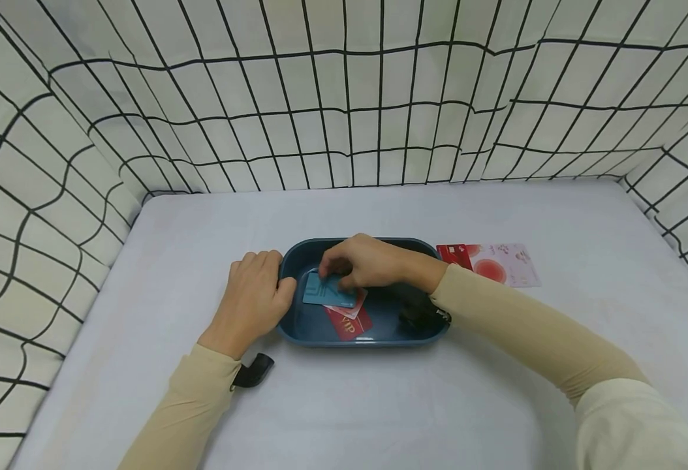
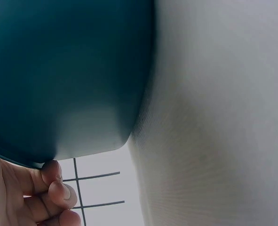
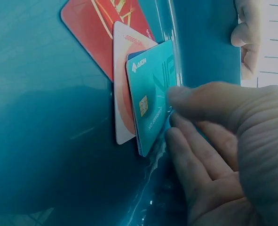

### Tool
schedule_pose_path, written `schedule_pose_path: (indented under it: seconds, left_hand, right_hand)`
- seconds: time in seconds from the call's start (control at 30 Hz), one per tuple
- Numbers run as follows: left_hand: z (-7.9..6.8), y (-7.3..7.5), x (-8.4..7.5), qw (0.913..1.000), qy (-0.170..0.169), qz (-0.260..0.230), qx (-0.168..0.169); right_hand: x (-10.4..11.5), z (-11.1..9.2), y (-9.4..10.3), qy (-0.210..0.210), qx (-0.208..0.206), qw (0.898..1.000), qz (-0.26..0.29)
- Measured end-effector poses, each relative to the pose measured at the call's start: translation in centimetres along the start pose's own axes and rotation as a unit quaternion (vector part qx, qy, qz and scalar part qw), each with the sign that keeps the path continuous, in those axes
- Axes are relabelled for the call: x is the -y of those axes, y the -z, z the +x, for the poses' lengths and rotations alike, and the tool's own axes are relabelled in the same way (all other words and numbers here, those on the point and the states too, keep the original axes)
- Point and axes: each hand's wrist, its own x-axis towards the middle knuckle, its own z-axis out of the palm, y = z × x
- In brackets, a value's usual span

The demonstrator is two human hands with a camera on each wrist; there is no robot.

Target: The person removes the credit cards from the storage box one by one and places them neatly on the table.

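A dark blue oblong tray [image 1: 367, 341] stands on the white surface. My left hand [image 1: 256, 294] grips its left end, thumb over the rim; in the left wrist view the fingers [image 2: 62, 193] curl at the rim's outside. Inside lie overlapping cards: a red VIP card [image 1: 346, 325], a pale pink-and-red card [image 3: 122, 94], and on top a teal card [image 3: 150, 101] with a chip. Over the tray my right hand [image 1: 373, 261] reaches down with bent fingers. Its thumb tip overlaps the teal card's edge, fingertips right beside; whether they pinch it I cannot tell.
A red card [image 1: 454, 254] and a pink card with a red circle [image 1: 505, 264] lie on the white surface right of the tray, partly behind the right forearm. Black wire grid panels [image 1: 350, 111] over white cloth stand at the back and both sides.
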Motion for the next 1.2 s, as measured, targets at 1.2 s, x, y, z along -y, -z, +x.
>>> schedule_pose_path:
  seconds: [1.2]
  left_hand:
    - [0.09, -0.06, -0.06, 0.9999, 0.009, -0.011, 0.009]
  right_hand:
    - [0.14, 0.19, -0.62, -0.005, 0.041, 0.999, -0.031]
